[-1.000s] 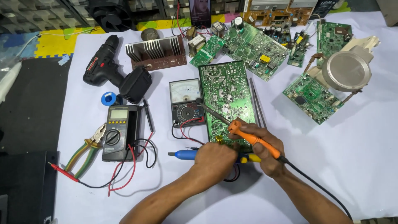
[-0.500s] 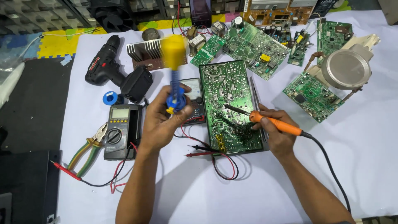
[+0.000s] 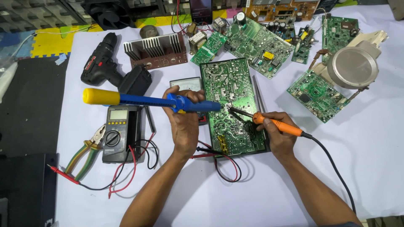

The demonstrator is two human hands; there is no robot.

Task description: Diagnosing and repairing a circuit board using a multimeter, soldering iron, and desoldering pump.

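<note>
My left hand (image 3: 185, 120) grips a blue desoldering pump (image 3: 143, 100) with a yellow plunger end, held level, its nozzle over the green circuit board (image 3: 229, 84) lying solder side up in front of me. My right hand (image 3: 280, 136) holds an orange-handled soldering iron (image 3: 269, 122). Its tip touches the board right beside the pump's nozzle. A black cord runs from the iron toward the lower right.
A digital multimeter (image 3: 119, 132) with red and black leads, pliers (image 3: 86, 153), a black cordless drill (image 3: 105, 63), a finned heat sink (image 3: 155, 49) and an analogue meter (image 3: 187, 84) lie to the left. Several more circuit boards (image 3: 256, 42) and a round metal part (image 3: 352, 67) sit behind and right.
My left hand picked the pump off the table, raised it upright, then turned it level with the nozzle at the board. The iron's tip has moved up the board to meet it.
</note>
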